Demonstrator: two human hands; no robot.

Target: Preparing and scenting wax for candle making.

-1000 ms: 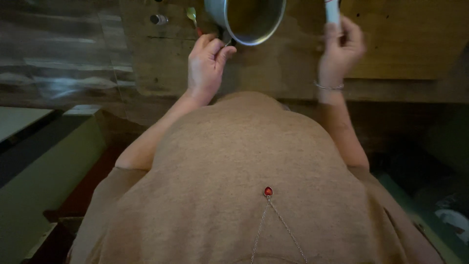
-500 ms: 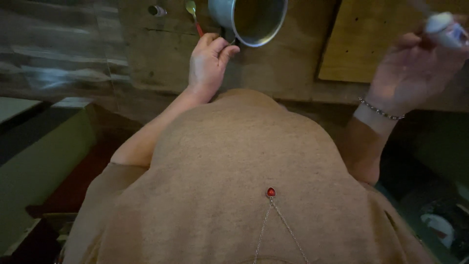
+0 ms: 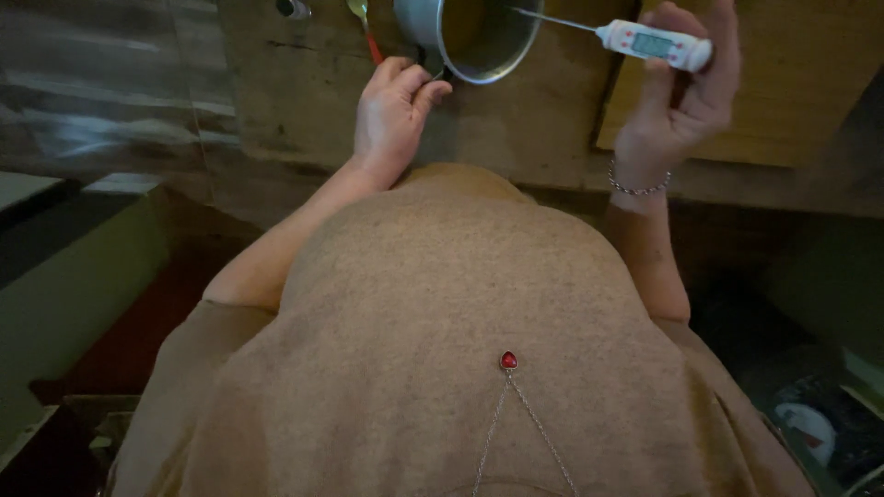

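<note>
A small metal pot (image 3: 474,41) stands on the wooden counter (image 3: 295,101) at the top of the view. My left hand (image 3: 391,115) grips the pot's dark handle at its near side. My right hand (image 3: 677,106) is raised to the right of the pot and holds a white probe thermometer (image 3: 654,43) level. Its thin metal probe points left, with the tip over the pot's rim. A bracelet circles my right wrist.
A spoon with a red handle (image 3: 366,28) lies left of the pot, and a small round metal object (image 3: 293,8) beyond it. A light wooden board (image 3: 792,83) lies under my right hand. My beige sweater fills the lower view.
My right hand has moved back left from the far right and turned the thermometer level, probe tip now over the pot. My left hand has stayed on the handle.
</note>
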